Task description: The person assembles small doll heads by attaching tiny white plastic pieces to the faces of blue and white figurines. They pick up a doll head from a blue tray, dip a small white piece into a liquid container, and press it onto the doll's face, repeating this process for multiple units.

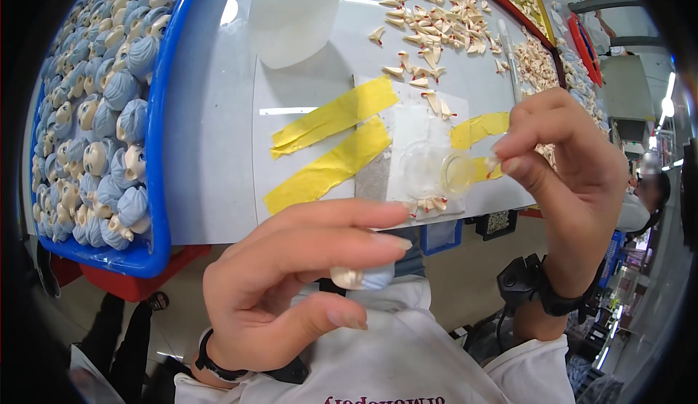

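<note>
My left hand point(291, 280), closed with its fingers bent, holds a small doll head point(362, 277) with pale blue moulded hair; the fingers cover part of it. To the right and higher, the thumb and forefinger of my right hand point(563, 157) pinch a tiny cream-coloured piece point(492, 166) with a reddish end. Just left of those fingertips stands a small clear round container point(456, 173) on a white board point(411, 131). Several cream pieces with red tips point(429, 205) lie at the board's near edge, and a few more at its far side.
Yellow tape strips point(331, 168) run across the board onto the table. A blue tray point(161, 149) full of blue-haired doll heads stands at left. Behind are a translucent plastic bottle point(294, 22) and a pile of cream pieces point(451, 18). Another person point(643, 200) is at right.
</note>
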The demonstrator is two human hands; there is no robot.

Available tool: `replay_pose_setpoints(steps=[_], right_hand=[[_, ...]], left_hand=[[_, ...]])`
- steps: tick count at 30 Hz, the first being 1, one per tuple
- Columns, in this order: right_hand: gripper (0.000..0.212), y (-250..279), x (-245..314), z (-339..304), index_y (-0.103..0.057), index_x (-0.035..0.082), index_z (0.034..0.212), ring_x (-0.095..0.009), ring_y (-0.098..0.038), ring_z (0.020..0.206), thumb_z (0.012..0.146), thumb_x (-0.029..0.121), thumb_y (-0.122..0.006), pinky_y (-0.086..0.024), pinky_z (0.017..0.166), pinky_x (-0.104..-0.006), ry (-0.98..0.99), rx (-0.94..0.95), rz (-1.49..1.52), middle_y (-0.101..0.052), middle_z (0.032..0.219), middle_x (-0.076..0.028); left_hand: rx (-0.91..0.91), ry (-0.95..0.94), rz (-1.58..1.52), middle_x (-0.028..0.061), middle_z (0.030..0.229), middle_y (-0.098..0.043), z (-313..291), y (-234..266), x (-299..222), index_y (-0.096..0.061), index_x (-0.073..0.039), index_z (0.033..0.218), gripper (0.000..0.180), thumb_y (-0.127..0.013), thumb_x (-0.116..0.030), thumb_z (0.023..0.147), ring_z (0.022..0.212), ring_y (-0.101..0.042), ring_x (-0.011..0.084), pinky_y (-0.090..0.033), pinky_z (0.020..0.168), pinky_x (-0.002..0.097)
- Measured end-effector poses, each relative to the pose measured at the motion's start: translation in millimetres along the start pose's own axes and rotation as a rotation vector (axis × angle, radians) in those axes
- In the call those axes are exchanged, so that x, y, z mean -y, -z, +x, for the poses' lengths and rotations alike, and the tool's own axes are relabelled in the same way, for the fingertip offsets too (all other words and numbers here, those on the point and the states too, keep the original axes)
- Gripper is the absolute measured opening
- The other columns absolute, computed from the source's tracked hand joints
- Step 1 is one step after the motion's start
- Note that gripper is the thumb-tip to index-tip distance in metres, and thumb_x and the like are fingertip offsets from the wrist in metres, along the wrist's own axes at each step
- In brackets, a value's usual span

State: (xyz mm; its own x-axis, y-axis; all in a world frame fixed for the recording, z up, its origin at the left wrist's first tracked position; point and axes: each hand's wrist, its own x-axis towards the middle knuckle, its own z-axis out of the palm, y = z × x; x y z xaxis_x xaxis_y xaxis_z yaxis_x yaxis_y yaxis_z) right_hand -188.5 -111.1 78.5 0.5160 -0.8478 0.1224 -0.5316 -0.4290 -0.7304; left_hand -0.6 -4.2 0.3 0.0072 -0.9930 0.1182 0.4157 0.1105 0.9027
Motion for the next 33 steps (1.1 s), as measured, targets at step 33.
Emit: replay_pose_setpoints(steps=[33], right_hand=[[0.018,-6,25,-28,-0.060,0.008,0.081,-0.013,-0.042,0.069,0.067,0.005,-0.071,-0.037,0.062,-0.0236,0.185,0.166,0.057,-0.043,0.075,-0.006]], left_hand=[[-0.051,0.136,-0.311,0.0140,0.098,-0.050,-2,-21,-4,-0.047,-0.004,0.095,0.047,-0.079,-0.024,0.067,0.083,-0.058,0.0178,-0.048,0.070,0.0221]])
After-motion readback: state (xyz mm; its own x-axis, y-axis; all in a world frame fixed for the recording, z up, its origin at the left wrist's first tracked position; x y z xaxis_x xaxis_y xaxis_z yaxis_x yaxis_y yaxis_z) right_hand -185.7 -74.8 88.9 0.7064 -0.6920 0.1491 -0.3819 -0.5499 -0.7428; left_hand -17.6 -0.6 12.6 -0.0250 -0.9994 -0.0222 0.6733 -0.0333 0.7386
